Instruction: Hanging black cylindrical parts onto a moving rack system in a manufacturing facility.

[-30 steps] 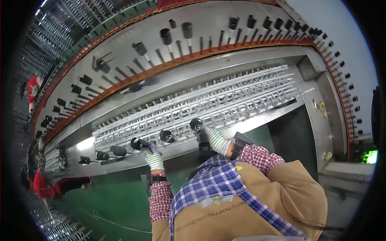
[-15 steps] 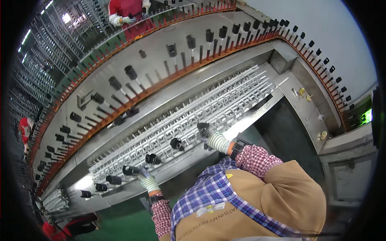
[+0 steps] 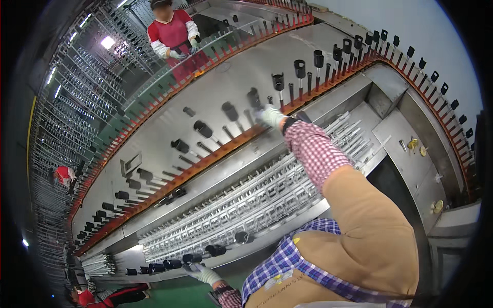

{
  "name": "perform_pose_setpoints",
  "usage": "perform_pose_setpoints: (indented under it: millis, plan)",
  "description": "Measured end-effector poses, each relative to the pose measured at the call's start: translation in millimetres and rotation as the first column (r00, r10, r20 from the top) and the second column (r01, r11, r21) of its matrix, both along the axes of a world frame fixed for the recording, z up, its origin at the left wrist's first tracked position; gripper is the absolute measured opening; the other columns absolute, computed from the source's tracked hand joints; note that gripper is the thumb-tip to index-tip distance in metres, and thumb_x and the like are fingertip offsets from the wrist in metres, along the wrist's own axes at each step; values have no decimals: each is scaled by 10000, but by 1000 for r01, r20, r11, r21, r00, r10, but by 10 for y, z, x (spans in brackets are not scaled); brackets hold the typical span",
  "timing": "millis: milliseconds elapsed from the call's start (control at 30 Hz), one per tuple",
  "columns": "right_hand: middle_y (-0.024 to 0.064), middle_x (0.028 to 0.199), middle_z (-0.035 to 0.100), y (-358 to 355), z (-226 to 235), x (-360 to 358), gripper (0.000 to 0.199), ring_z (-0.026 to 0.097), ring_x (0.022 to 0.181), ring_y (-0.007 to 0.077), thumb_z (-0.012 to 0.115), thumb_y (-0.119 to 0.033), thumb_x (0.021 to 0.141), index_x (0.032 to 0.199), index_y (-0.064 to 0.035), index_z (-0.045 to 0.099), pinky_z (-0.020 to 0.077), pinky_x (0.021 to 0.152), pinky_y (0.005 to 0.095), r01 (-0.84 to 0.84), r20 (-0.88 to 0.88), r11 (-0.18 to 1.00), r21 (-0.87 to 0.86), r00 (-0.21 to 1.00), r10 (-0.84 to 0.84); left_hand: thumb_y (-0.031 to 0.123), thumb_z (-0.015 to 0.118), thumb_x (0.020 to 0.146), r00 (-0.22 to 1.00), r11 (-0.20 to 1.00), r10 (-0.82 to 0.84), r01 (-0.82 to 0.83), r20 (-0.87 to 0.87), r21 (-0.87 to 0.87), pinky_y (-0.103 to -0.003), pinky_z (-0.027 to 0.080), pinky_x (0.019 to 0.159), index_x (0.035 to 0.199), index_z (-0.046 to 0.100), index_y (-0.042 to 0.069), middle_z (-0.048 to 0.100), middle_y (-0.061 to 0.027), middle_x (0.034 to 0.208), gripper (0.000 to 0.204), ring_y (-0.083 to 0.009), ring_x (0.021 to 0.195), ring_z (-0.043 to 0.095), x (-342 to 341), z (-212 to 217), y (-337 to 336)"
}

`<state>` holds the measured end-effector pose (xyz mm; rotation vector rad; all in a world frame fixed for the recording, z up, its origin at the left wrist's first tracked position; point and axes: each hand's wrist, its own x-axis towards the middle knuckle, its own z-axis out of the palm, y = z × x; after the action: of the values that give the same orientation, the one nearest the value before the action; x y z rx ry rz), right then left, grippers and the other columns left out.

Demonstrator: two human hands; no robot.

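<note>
My right hand (image 3: pixel 269 116), in a white glove, reaches up to the orange-edged row of steel pins (image 3: pixel 295 95). Its fingers are closed on a black cylindrical cap (image 3: pixel 253 98) at that row. More black caps (image 3: pixel 299 65) sit on pins to its right. My left hand (image 3: pixel 203 272), also gloved, is low at the front rail and grips a black cap (image 3: pixel 190 258) in a line of similar caps (image 3: pixel 215 250). Between the two hands lies a long rack of grey metal clips (image 3: pixel 257 200).
A sloping steel panel (image 3: pixel 169 118) carries further pins and black caps (image 3: pixel 203 128). A person in red (image 3: pixel 174 36) works at the far side. Another person in red (image 3: pixel 64 174) is at the left. A steel side table (image 3: pixel 411 154) stands right.
My right hand lifted from the front rail, across the clip rack, up to the orange pin row. My left hand stayed at the front rail. The view tilted upward.
</note>
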<state>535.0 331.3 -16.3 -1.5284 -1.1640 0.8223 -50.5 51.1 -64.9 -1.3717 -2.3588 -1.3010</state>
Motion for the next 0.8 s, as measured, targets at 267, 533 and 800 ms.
perform_pose_setpoints:
  millis: [267, 533, 800]
  plan:
    - [68, 722, 589, -452, 538, 438, 264, 559, 644, 151, 614, -265, 747, 813, -14, 567, 452, 622, 317, 315, -372, 934, 168, 898, -236, 154, 557, 812, 669, 962, -221, 267, 710, 48, -241, 406, 634, 1012, 503, 13, 551, -54, 861, 250, -104, 749, 479, 1688, 389, -672]
    - [207, 911, 581, -299, -256, 2309, 358, 530, 875, 375, 574, -313, 759, 1008, -55, 560, 434, 701, 393, 481, 380, 865, 142, 781, -496, 62, 528, 806, 601, 894, -274, 447, 750, -31, -214, 437, 554, 1056, 521, -17, 567, -71, 894, 262, -93, 674, 524, 2268, 452, -492]
    - [94, 843, 596, -1452, 565, 502, 186, 578, 673, 167, 494, -104, 847, 1010, -21, 530, 481, 648, 260, -181, -96, 950, 256, 973, 211, 282, 511, 851, 568, 863, -236, 495, 789, -99, -219, 405, 471, 892, 563, 26, 577, -57, 768, 264, -98, 530, 518, 2263, 361, -343]
